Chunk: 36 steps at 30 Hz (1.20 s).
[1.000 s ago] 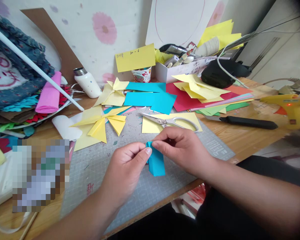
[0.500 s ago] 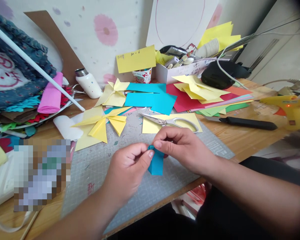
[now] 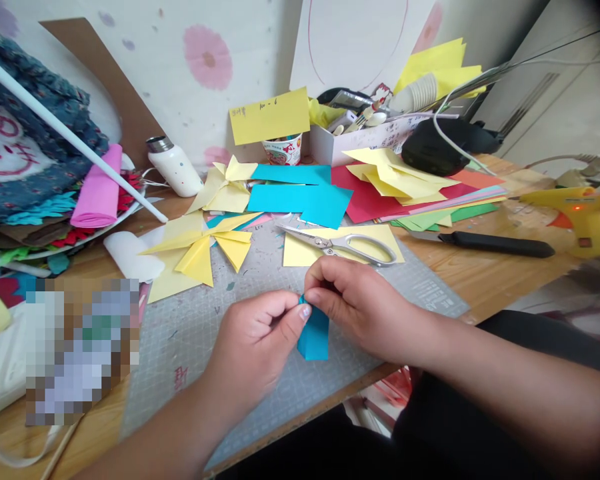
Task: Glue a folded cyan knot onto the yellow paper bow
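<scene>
A folded piece of blue paper (image 3: 314, 337) hangs from the fingertips of both hands, above the grey cutting mat (image 3: 175, 333). My left hand (image 3: 260, 333) pinches its top edge between thumb and forefinger. From the other side, my right hand (image 3: 353, 297) grips the same top edge, its fingers curled and partly hiding the paper. Just beyond the hands, silver scissors (image 3: 367, 248) rest on a pale yellow sheet (image 3: 300, 252). Farther back lie blue paper strips (image 3: 285, 198). A folded yellow paper bow (image 3: 200, 260) is to the left on the mat.
At the right are a black-handled knife (image 3: 500, 244) and a yellow glue gun (image 3: 575, 207) with a lit red light. A white bottle (image 3: 175, 168) leans at the back left. Behind the paper stack stands a white box (image 3: 365, 140) of tools. A white rod (image 3: 75, 133) slants across the left.
The blue paper hangs slightly lower, with more of its front face showing. My right fingertips have shifted and curled closer over its top edge. The left hand keeps its pinch.
</scene>
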Tool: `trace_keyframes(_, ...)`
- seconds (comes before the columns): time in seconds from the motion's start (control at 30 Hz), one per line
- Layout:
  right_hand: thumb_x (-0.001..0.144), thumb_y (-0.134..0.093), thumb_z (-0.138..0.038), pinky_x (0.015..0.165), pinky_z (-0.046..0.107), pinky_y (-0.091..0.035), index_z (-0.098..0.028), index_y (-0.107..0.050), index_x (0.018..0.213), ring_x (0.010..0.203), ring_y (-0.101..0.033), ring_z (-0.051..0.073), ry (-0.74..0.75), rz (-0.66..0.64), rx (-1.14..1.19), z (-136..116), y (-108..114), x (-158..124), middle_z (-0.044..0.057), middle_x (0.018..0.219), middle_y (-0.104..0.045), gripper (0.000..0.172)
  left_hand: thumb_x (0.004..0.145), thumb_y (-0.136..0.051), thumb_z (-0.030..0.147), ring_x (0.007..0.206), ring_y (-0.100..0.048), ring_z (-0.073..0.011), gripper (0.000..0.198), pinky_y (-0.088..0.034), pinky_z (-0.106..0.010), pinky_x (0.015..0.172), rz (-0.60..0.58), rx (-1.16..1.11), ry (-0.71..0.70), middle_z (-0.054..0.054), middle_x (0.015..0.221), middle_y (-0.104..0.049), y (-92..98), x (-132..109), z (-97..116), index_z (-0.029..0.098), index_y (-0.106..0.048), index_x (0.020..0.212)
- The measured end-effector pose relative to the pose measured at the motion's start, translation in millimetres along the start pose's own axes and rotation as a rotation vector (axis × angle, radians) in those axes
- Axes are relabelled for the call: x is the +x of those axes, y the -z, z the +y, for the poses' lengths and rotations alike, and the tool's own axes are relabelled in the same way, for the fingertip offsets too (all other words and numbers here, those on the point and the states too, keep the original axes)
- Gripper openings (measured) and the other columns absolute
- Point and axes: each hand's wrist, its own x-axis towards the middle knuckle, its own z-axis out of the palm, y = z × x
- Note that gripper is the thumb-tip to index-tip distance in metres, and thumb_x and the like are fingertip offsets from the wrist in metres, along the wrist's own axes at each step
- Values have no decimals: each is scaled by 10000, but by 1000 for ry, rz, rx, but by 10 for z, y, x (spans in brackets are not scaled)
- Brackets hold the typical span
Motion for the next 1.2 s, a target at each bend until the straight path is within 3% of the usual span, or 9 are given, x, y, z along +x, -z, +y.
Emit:
trace_keyframes(0.17, 864, -540, -255, 545, 208, -368, -160, -549, 763, 592, -450, 83, -116, -152, 157, 68, 77, 57, -28, 663, -530, 139, 869, -536, 419, 558, -300, -108, 354, -257, -240, 503, -75, -194, 80, 46, 572, -329, -5, 10, -121, 186, -474, 610)
trace_keyframes(0.5, 873, -540, -277, 509, 194, -323, -153, -528, 701, 550, -406, 70, -138, -178, 175, 109, 95, 66, -44, 600, -471, 213, 865, -561, 443, 568, -264, -109, 396, -229, -246, 497, -83, -343, 124, 50, 584, -288, -21, 36, -170, 188, -423, 596)
trace_keyframes(0.77, 852, -616, -366, 482, 183, -350, -150, -554, 707, 502, -453, 64, -192, -268, 289, 126, 145, 88, -51, 557, -516, 268, 828, -590, 443, 536, -263, -97, 378, -206, -235, 475, -99, -314, 144, 59, 561, -293, -11, 49, -169, 188, -435, 596)
trace_keyframes(1.07, 814, -653, -418, 493, 183, -347, -144, -556, 696, 523, -436, 59, -175, -247, 352, 126, 149, 69, -48, 578, -509, 314, 836, -586, 421, 539, -253, -98, 358, -207, -238, 472, -85, -284, 117, 62, 568, -279, 2, 58, -201, 191, -435, 608)
trace_keyframes(1.2, 837, -615, -435, 510, 197, -346, -150, -531, 675, 546, -438, 70, -134, -238, 274, 113, 140, 51, -33, 594, -510, 339, 845, -590, 411, 557, -256, -104, 361, -228, -243, 487, -81, -284, 85, 59, 575, -284, 4, 57, -219, 189, -438, 604)
